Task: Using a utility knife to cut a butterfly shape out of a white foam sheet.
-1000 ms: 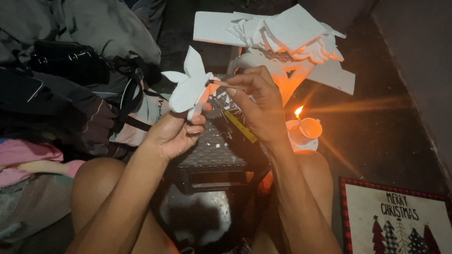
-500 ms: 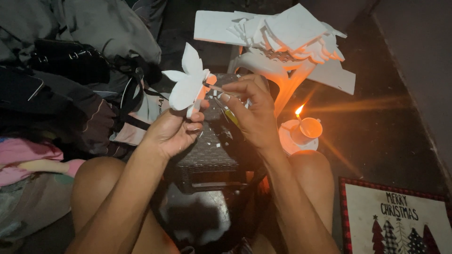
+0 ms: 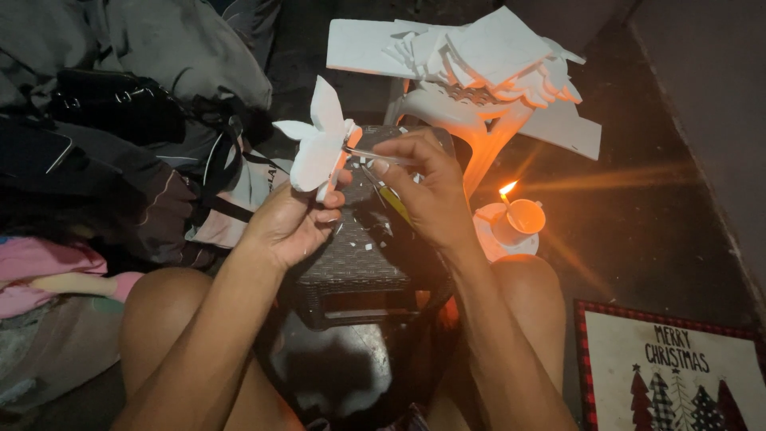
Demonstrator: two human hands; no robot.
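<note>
My left hand (image 3: 294,219) holds up a white foam cut-out (image 3: 317,144) shaped like a figure with wing-like points. My right hand (image 3: 427,187) grips a thin metal blade tool (image 3: 375,156) with a yellow handle, its tip touching the cut-out's right edge. Both hands hover over a dark woven stool (image 3: 351,263) sprinkled with small white scraps.
A lit candle (image 3: 515,215) burns on the floor to the right. A white plastic stool (image 3: 471,120) behind carries a pile of white foam sheets (image 3: 479,56). Dark bags and clothes (image 3: 120,144) lie to the left. A holiday doormat (image 3: 670,367) sits bottom right.
My right hand has shifted slightly left and down along the cut-out's edge with the blade. The left hand keeps the cut-out almost still.
</note>
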